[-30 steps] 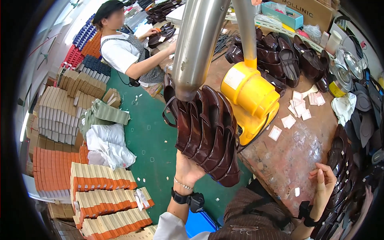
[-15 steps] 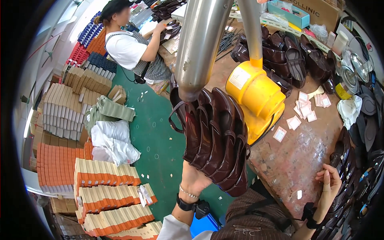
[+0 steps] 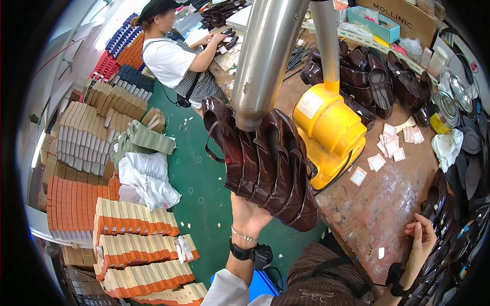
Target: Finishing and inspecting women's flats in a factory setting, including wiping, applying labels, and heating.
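Note:
My left hand (image 3: 250,217) supports several glossy dark brown strapped shoes (image 3: 268,171) from below, bunched side by side in a row. Their heel ends rest at my palm; some of my fingers are hidden beneath them. Above the shoes hangs a thick metal tube (image 3: 268,61), its lower end in front of their openings. Whether it touches them I cannot tell. Beside it stands a yellow machine (image 3: 329,122) with a second metal pipe rising from it. My right hand (image 3: 421,233) hovers at the table's right side, fingers loosely bent and apart, holding nothing visible.
More dark shoes (image 3: 377,81) crowd the back of the worn table (image 3: 352,224), with small paper cards (image 3: 390,145) nearer. Black shoes and soles line the right edge. Stacked boxes (image 3: 148,245) and white sacks (image 3: 145,176) stand on the left floor. Another person (image 3: 176,66) handles shoes at far left.
My left hand has lifted the shoes slightly and carried them left relative to the metal tube. The view has shifted a little. My right hand stays at nearly the same place.

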The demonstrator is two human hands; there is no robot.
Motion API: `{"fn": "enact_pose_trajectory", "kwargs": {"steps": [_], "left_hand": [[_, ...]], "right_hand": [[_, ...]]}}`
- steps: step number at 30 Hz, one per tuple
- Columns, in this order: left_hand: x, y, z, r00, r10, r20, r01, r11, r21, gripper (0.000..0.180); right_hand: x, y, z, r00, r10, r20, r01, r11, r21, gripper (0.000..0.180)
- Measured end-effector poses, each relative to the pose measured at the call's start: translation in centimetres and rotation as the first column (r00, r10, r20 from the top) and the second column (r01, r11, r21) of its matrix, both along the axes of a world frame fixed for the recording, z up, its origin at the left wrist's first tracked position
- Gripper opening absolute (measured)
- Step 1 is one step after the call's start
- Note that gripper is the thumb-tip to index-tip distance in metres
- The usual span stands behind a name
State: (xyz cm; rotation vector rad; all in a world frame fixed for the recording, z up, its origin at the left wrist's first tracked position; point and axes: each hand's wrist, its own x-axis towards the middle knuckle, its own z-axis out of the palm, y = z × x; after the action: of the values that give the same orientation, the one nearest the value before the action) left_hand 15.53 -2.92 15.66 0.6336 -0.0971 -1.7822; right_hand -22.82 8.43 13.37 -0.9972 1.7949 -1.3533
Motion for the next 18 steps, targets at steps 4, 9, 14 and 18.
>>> {"fn": "enact_pose_trajectory", "kwargs": {"steps": [4,9,14,18], "left_hand": [[-0.1,-0.2,0.6,1.000,0.020,-0.010,-0.021,0.997,-0.069,0.064],[0.1,-0.6,1.0,0.998,0.064,-0.010,-0.065,0.994,-0.088,0.064],[0.3,-0.9,0.5,0.991,0.130,-0.022,-0.131,0.976,-0.171,0.061],[0.6,-0.8,0.1,0.982,0.174,-0.080,-0.186,0.965,-0.187,0.060]], "right_hand": [[0.1,-0.1,-0.1,1.000,0.005,0.001,-0.005,1.000,0.015,0.025],[0.1,-0.1,0.0,1.000,0.009,0.007,-0.009,1.000,0.019,0.025],[0.0,0.1,-0.1,1.000,0.010,-0.008,-0.009,0.999,0.035,0.023],[0.0,0.2,-0.1,1.000,0.009,-0.022,-0.009,0.999,0.034,0.022]]}}
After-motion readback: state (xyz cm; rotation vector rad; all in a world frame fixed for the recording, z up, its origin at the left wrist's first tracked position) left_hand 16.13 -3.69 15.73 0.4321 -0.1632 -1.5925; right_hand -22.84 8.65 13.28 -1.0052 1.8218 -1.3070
